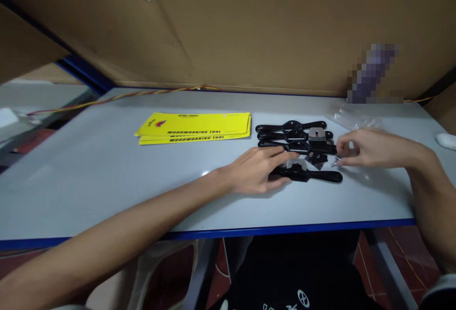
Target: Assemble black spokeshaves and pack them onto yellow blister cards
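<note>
Several black two-handled tools lie side by side on the grey table. My left hand (261, 169) is closed around the left end of the nearest black tool (324, 176), which has a metal plate at its middle. Beside that tool, a little farther back, are small dark metal pieces (318, 159). My right hand (366, 148) pinches a small silver screw (335, 161) just right of these pieces. A square silver plate (317, 133) rests on one of the black tools (274, 136) behind.
Yellow printed cards (199, 124) are stacked left of the tools. Clear plastic bags (351, 116) lie behind my right hand. A white object (446, 140) sits at the far right. Yellow and red wires (142, 93) run along the table's (107, 181) back edge, below a brown panel.
</note>
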`<state>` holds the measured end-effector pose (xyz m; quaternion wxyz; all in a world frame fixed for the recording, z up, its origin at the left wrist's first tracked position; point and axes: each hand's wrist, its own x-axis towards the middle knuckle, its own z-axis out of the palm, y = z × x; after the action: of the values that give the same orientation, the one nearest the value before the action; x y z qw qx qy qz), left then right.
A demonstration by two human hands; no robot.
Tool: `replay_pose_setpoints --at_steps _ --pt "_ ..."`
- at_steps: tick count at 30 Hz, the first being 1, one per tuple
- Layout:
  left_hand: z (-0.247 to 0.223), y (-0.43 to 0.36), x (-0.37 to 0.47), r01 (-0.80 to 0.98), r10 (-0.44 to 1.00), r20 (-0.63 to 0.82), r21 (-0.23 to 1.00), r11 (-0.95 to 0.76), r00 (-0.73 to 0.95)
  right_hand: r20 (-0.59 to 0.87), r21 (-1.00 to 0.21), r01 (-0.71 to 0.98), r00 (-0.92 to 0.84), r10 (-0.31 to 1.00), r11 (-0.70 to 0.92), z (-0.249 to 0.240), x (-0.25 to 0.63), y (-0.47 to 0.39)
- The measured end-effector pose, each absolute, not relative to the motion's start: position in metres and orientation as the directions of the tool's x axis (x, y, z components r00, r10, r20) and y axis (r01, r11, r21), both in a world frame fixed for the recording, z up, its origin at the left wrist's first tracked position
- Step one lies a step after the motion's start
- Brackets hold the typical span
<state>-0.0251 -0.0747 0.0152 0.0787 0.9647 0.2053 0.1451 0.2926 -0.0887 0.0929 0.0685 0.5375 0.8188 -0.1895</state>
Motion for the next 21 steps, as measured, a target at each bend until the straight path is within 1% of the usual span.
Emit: replay_pose_setpoints --at_steps 1,3,6,8,9,11,12,13,14,15,17,21 --pt "0.015 -0.075 -0.025 0.377 0.427 0.239 0.228 -0.898 0.872 -0.389 -0.234 0.917 -0.393 0.833 0.323 0.093 0.296 -0.089" --pt "0.015 -0.074 -0.024 0.376 0.432 0.236 0.246 -0.893 0.871 -0.452 -0.237 0.923 -0.382 0.806 0.305 0.091 0.302 -0.087" --pt "0.015 -0.073 -0.023 0.378 0.449 0.244 0.288 -0.88 0.86 -0.426 -0.269 0.897 -0.438 0.791 0.351 0.093 0.307 -0.084" --pt "0.015 -0.072 -0.022 0.397 0.492 0.234 0.357 -0.846 0.839 -0.34 -0.279 0.872 -0.481 0.808 0.402 0.096 0.306 -0.084" --pt "0.015 -0.071 -0.022 0.404 0.515 0.227 0.397 -0.824 0.827 -0.261 -0.279 0.86 -0.495 0.828 0.427 0.097 0.303 -0.086" --pt "0.015 -0.07 -0.022 0.402 0.538 0.217 0.456 -0.794 0.815 -0.03 -0.289 0.827 -0.512 0.859 0.482 0.095 0.292 -0.091" --pt "0.014 -0.069 -0.022 0.393 0.535 0.219 0.467 -0.792 0.816 0.09 -0.302 0.8 -0.517 0.851 0.518 0.091 0.284 -0.093" --pt "0.014 -0.068 -0.022 0.385 0.527 0.223 0.466 -0.796 0.82 0.199 -0.318 0.76 -0.531 0.823 0.567 0.086 0.275 -0.096" --pt "0.013 -0.068 -0.022 0.38 0.519 0.229 0.457 -0.804 0.823 0.255 -0.33 0.713 -0.564 0.785 0.619 0.079 0.266 -0.099" --pt "0.012 -0.067 -0.022 0.375 0.511 0.236 0.446 -0.813 0.826 0.273 -0.323 0.667 -0.614 0.741 0.671 0.072 0.257 -0.102" --pt "0.011 -0.067 -0.022 0.37 0.502 0.247 0.431 -0.823 0.829 0.261 -0.279 0.601 -0.703 0.661 0.749 0.058 0.243 -0.106" --pt "0.009 -0.067 -0.02 0.364 0.5 0.262 0.43 -0.826 0.825 0.261 -0.195 0.557 -0.764 0.59 0.807 0.044 0.232 -0.109"
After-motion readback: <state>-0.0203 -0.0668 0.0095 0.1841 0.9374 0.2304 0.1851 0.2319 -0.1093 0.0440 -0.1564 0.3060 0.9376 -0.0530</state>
